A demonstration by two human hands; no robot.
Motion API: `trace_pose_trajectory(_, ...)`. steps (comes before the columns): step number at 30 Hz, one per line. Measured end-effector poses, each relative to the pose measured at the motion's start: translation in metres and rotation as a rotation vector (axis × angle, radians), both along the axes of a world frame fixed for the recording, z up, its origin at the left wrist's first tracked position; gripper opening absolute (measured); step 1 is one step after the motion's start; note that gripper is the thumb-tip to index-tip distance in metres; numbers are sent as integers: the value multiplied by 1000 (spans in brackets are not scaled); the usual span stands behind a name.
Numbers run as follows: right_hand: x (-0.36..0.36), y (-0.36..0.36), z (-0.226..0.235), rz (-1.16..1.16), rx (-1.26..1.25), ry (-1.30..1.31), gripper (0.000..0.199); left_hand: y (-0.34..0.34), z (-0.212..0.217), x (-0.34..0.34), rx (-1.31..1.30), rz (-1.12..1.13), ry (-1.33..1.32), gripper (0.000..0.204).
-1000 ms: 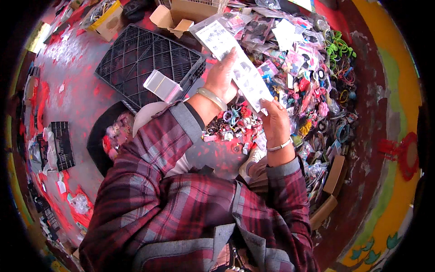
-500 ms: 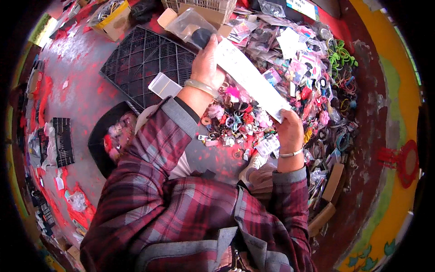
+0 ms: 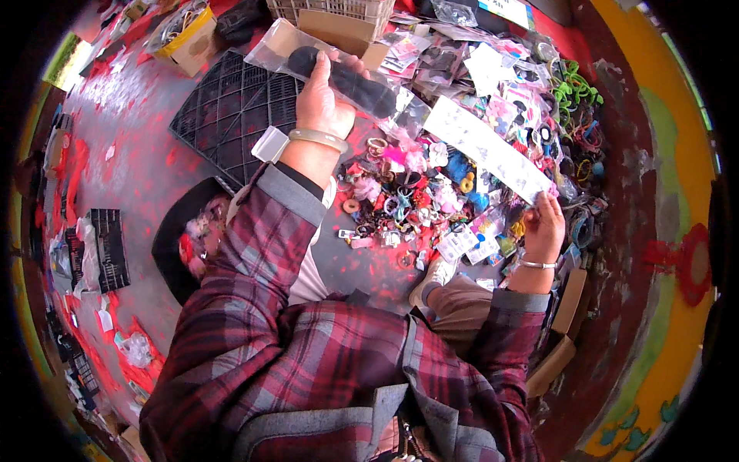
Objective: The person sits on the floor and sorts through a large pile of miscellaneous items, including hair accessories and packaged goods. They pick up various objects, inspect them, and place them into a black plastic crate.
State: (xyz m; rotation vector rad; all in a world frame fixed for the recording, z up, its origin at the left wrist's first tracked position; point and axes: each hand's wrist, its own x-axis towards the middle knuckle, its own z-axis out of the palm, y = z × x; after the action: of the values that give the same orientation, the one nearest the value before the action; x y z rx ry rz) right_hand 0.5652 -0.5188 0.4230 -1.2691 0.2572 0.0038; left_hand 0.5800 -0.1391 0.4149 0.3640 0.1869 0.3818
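My left hand (image 3: 327, 100) is closed round a clear plastic sleeve (image 3: 268, 52) with a long flat black item (image 3: 368, 91) inside; what exactly it is I cannot make out. The fingers and thumb of my right hand (image 3: 545, 229) pinch the lower end of a long white printed card (image 3: 485, 146). The card slants up toward the sleeve, its far end beside the sleeve's open-looking end. Below both lies a heap of hair ties and small trinkets (image 3: 400, 192), with packaged pieces (image 3: 412, 50) spread beyond.
A black plastic grid crate (image 3: 231, 115) lies at the left with a small white box (image 3: 269, 144) at its edge. Cardboard boxes (image 3: 332, 27) stand at the back. A dark container (image 3: 173, 246) of pink and red pieces is beside my leg. Green hair ties (image 3: 573, 92) lie far right.
My hands have moved apart: the right went right and slightly down with the white card, the left slightly left with the sleeve. The card now lies clear of the black item, which shows fully.
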Motion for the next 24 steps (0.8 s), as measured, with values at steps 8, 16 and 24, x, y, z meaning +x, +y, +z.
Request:
trace_pose_trajectory(8,-3,-21,-1,-36,-6,-33,4,1,-13,2,37,-121,-122,28)
trace_pose_trajectory(16,-7,-28,-14,23,-421,-373,19,-9,-9,3,52,-170,2,26)
trace_pose_trajectory(24,-31,-24,19,-55,-386,-610,23,-14,-15,2,94,-220,6,29)
